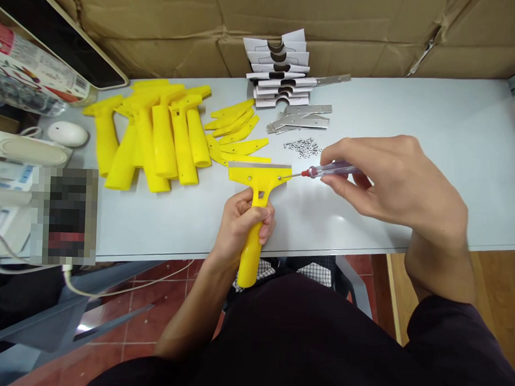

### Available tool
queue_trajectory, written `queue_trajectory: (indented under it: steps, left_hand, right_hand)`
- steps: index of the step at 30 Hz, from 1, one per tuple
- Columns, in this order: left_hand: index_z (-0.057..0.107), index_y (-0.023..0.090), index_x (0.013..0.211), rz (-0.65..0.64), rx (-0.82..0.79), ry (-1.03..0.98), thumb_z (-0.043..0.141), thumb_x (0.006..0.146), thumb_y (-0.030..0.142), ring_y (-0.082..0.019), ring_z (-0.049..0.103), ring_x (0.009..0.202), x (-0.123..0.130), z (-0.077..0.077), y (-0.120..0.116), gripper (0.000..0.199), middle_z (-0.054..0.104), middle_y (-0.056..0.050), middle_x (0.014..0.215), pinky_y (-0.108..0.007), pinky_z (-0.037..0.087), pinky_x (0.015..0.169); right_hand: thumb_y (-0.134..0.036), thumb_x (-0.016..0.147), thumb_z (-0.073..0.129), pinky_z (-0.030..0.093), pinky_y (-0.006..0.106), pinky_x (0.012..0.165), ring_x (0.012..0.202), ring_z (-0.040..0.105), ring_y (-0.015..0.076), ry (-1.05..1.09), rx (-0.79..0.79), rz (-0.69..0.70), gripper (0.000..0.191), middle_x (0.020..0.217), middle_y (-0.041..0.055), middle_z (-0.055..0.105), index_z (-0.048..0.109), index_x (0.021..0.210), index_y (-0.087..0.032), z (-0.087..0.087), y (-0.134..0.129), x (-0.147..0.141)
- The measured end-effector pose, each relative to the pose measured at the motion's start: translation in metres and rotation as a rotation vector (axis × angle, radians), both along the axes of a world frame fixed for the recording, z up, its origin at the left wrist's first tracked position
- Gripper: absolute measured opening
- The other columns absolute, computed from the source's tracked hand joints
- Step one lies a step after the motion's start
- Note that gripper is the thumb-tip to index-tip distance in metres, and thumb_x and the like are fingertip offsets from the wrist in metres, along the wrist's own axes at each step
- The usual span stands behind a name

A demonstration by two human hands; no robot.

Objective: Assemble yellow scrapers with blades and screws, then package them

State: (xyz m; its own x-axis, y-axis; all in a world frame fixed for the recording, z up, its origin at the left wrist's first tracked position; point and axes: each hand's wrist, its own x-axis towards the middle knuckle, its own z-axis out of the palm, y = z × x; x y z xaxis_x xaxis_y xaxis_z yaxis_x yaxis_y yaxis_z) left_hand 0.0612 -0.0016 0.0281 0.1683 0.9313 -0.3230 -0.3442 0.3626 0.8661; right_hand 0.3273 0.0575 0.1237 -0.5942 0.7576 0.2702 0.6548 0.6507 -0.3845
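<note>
My left hand (246,221) is wrapped round the handle of a yellow scraper (249,263), held at the table's front edge with its head pointing away from me. A metal blade strip (258,165) runs along the top of that head, and two screws show in the yellow plastic. My right hand (393,181) pinches a screwdriver (332,169) with a clear purplish handle and a red collar. Its thin shaft points left, and the tip meets the right-hand screw (280,177). The far side of the scraper is hidden.
Several yellow scraper handles (164,139) lie piled at the left, beside loose yellow plates (238,125). Metal blades (304,118), a heap of small screws and nuts (303,147) and folded white sleeves (282,75) lie behind. A white mouse (68,134) and a blurred-out object (66,214) are at the left.
</note>
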Motion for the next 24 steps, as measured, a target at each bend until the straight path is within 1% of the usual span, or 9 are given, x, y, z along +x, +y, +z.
queue_trajectory:
  steps: [3,5,7,10,12,17,20,22,24]
  left_hand:
    - [0.062,0.02,0.072,0.002,0.007,0.004,0.078,0.081,0.02,-0.009,0.043,0.037,-0.0001,-0.0001,-0.0003,0.019,0.054,0.004,0.052,-0.023,0.034,0.035]
    - [0.061,0.02,0.073,0.002,0.013,0.006,0.079,0.081,0.02,-0.009,0.044,0.037,0.0001,-0.0003,-0.0006,0.02,0.054,0.005,0.053,-0.023,0.034,0.035]
    - [0.061,0.02,0.072,0.004,0.012,-0.003,0.079,0.081,0.02,-0.009,0.044,0.037,0.0004,-0.0007,-0.0008,0.02,0.056,0.004,0.053,-0.023,0.034,0.035]
    - [0.062,0.02,0.072,0.016,-0.008,-0.016,0.08,0.079,0.019,-0.009,0.045,0.037,0.001,-0.0017,-0.0006,0.02,0.058,0.003,0.055,-0.023,0.034,0.035]
    - [0.062,0.02,0.072,0.032,-0.018,-0.027,0.081,0.078,0.018,-0.009,0.045,0.037,0.001,-0.0024,-0.0003,0.02,0.059,0.003,0.056,-0.023,0.034,0.035]
    - [0.064,0.019,0.071,0.016,-0.006,-0.032,0.08,0.08,0.017,-0.009,0.045,0.037,-0.0005,-0.0022,-0.0001,0.019,0.057,0.003,0.054,-0.023,0.033,0.035]
    - [0.064,0.019,0.07,0.003,-0.001,-0.035,0.079,0.082,0.019,-0.008,0.044,0.037,-0.0009,-0.0012,0.0003,0.019,0.055,0.003,0.052,-0.022,0.033,0.035]
    - [0.063,0.019,0.07,0.007,0.004,-0.038,0.079,0.081,0.019,-0.008,0.043,0.037,-0.0005,-0.001,0.0006,0.019,0.055,0.004,0.052,-0.022,0.033,0.035]
    - [0.063,0.019,0.071,0.006,0.009,-0.035,0.079,0.081,0.019,-0.008,0.043,0.036,-0.0003,-0.0013,0.0006,0.019,0.055,0.004,0.052,-0.022,0.033,0.035]
  right_hand:
    - [-0.045,0.113,0.06,0.045,0.036,0.07,0.073,0.073,0.0241,-0.027,0.047,-0.061,0.025,0.082,0.0021,0.078,0.078,0.11,-0.027,-0.0034,0.0025,-0.0002]
    - [-0.048,0.112,0.061,0.045,0.036,0.068,0.07,0.071,0.0241,-0.036,0.066,-0.087,0.028,0.075,0.0016,0.075,0.078,0.11,-0.025,-0.0048,0.0028,-0.0005]
    - [-0.042,0.11,0.063,0.045,0.036,0.067,0.066,0.068,0.0235,-0.033,0.033,-0.066,0.025,0.075,0.0012,0.075,0.077,0.118,-0.024,-0.0046,0.0015,-0.0008]
    - [-0.029,0.105,0.061,0.047,0.036,0.067,0.065,0.068,0.0219,0.024,-0.035,0.018,0.027,0.086,0.0014,0.08,0.073,0.128,-0.024,-0.003,-0.0012,-0.0017]
    - [-0.027,0.105,0.058,0.047,0.035,0.066,0.066,0.068,0.0213,0.035,-0.033,0.028,0.024,0.087,0.0007,0.081,0.073,0.124,-0.025,-0.0028,-0.0016,-0.0025]
    - [-0.04,0.109,0.061,0.043,0.035,0.064,0.059,0.062,0.0214,-0.032,0.01,-0.059,0.021,0.068,-0.0007,0.069,0.074,0.109,-0.024,-0.0044,0.0016,-0.0039]
    - [-0.034,0.101,0.065,0.043,0.036,0.063,0.057,0.057,0.0205,0.029,-0.049,0.026,0.023,0.072,-0.0011,0.068,0.071,0.119,-0.02,-0.0041,0.0007,-0.003]
    - [-0.026,0.1,0.063,0.045,0.036,0.065,0.06,0.06,0.0205,0.066,-0.077,0.069,0.027,0.081,0.0002,0.072,0.069,0.125,-0.02,-0.0041,-0.0013,-0.0025]
    - [-0.022,0.103,0.06,0.048,0.036,0.068,0.064,0.065,0.0203,0.083,-0.065,0.058,0.023,0.087,0.0008,0.077,0.069,0.125,-0.022,-0.0049,-0.003,-0.0029]
